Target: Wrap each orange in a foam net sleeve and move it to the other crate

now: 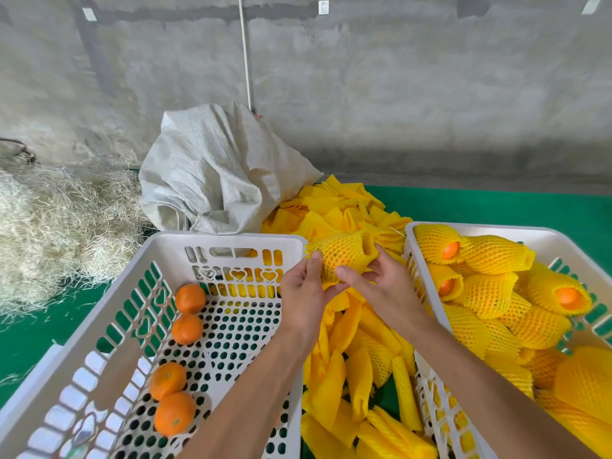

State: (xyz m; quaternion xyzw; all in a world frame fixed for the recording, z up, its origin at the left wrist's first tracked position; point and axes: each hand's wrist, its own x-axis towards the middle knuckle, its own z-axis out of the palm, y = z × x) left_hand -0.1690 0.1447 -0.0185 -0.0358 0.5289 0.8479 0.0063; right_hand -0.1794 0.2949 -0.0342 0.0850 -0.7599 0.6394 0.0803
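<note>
Both hands [334,286] raised, pinching a sleeved, seemingly wrapped orange [342,256] between crates.

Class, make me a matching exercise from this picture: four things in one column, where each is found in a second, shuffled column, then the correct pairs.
Things
1. bare oranges
2. wrapped oranges
3. empty foam sleeves
4. woven sack

Places
A. behind the left crate
B. on the green surface between the crates
C. in the right crate
D. in the left crate

Pairs: 1-D, 2-C, 3-B, 4-A

Right crate [496,231] cut off at frame edge; sleeved orange [344,256] mostly netted.
</note>
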